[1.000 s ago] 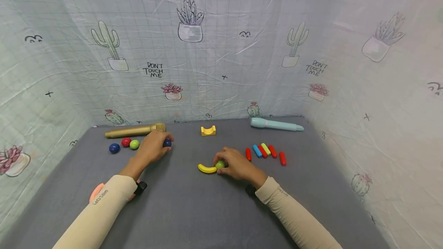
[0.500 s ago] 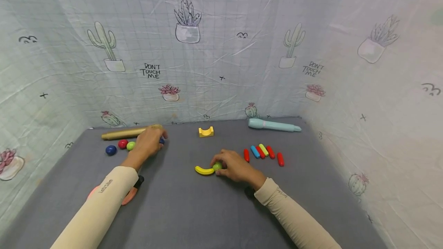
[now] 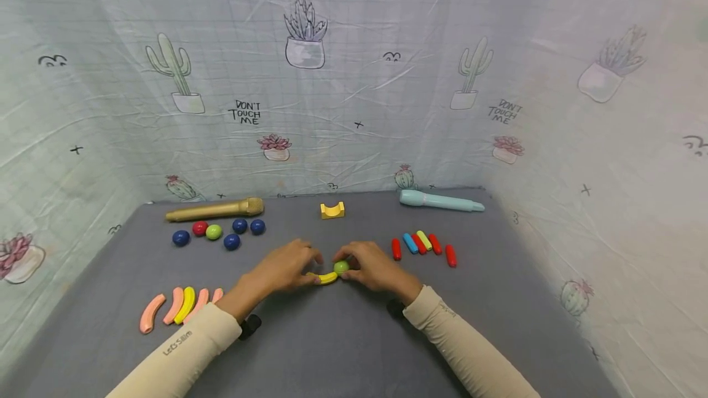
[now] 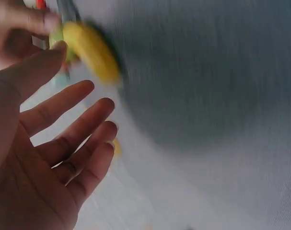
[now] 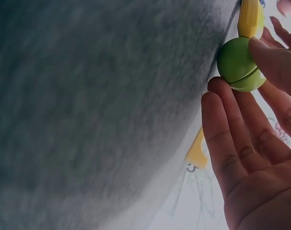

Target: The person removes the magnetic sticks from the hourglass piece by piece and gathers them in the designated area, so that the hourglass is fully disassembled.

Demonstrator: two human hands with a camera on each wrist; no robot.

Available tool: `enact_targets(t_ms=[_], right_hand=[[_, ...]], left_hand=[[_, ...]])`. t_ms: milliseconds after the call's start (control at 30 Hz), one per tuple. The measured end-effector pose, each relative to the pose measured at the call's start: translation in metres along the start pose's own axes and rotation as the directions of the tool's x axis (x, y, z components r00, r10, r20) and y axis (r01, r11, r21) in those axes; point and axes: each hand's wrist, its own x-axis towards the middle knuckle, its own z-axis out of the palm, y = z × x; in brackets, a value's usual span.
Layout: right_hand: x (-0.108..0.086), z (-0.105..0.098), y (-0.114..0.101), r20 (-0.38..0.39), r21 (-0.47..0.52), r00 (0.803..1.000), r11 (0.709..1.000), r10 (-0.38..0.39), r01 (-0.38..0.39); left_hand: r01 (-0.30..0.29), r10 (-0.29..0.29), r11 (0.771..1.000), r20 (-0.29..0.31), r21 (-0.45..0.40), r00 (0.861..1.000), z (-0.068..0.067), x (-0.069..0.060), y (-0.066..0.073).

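My right hand (image 3: 376, 266) pinches a green ball (image 3: 340, 267) between thumb and fingers, low over the grey table. A groove runs round the ball (image 5: 238, 62) in the right wrist view. The ball meets one end of a small yellow banana-shaped piece (image 3: 329, 278). From the left comes my left hand (image 3: 284, 268), its thumb by the other end of that piece and its fingers spread loosely. The left wrist view shows the left palm (image 4: 35, 187) with nothing in it and the yellow piece (image 4: 95, 52) blurred beyond the thumb; whether they touch I cannot tell.
At the back lie a gold microphone (image 3: 216, 209), a yellow cradle-shaped block (image 3: 332, 210) and a pale blue microphone (image 3: 441, 201). Blue balls (image 3: 232, 241), a red ball (image 3: 200, 228) and another green ball (image 3: 213, 232) sit left. Pink curved pieces (image 3: 152, 313) lie front left; short red sticks (image 3: 451, 255) lie right.
My left hand has left a blue ball beside the gold microphone and moved right and nearer, to the yellow piece. My right hand keeps hold of the green ball, roughly in place.
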Motion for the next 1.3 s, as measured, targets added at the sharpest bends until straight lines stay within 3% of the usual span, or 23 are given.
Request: enact_targets(t_ms=[200,333,433,533,667,833,967,1067,1300], right_hand=[[0.003,0.004,-0.004,0.011,0.007,1.000,1.000,-0.015,0.014],[0.004,0.005,-0.005,0.016,0.005,1.000,1.000,-0.019,0.019],[0.004,0.005,-0.006,0.022,0.007,1.000,1.000,-0.014,0.014],[0.006,0.004,-0.007,0.028,0.009,1.000,1.000,-0.010,0.010],[0.010,0.004,-0.008,0.022,0.024,1.000,1.000,-0.010,0.009],[0.018,0.005,-0.014,0.004,0.042,1.000,0.999,-0.011,0.010],[0.032,0.008,-0.019,-0.011,0.055,1.000,0.998,-0.007,0.008],[0.048,0.014,-0.024,-0.039,0.091,0.999,0.996,0.015,-0.011],[0.097,0.028,-0.049,-0.095,0.194,0.992,0.979,0.088,-0.068]], left_hand=[[-0.078,0.084,0.995,-0.087,0.062,0.993,0.024,-0.001,0.019],[-0.076,0.082,0.996,-0.116,0.055,0.990,0.031,-0.005,0.020],[-0.065,0.063,0.998,-0.129,-0.015,0.990,0.034,-0.011,0.017],[-0.031,0.016,0.993,-0.129,-0.116,0.992,0.035,-0.022,0.010],[0.074,-0.100,0.973,-0.114,-0.217,0.988,0.031,-0.043,-0.004],[0.222,-0.250,0.952,-0.114,-0.212,0.961,0.021,-0.075,-0.024],[0.325,-0.342,0.928,-0.068,-0.183,0.937,0.015,-0.097,-0.035],[0.351,-0.362,0.921,-0.042,-0.168,0.931,0.010,-0.108,-0.040],[0.316,-0.330,0.935,-0.069,-0.158,0.942,0.005,-0.126,-0.045]])
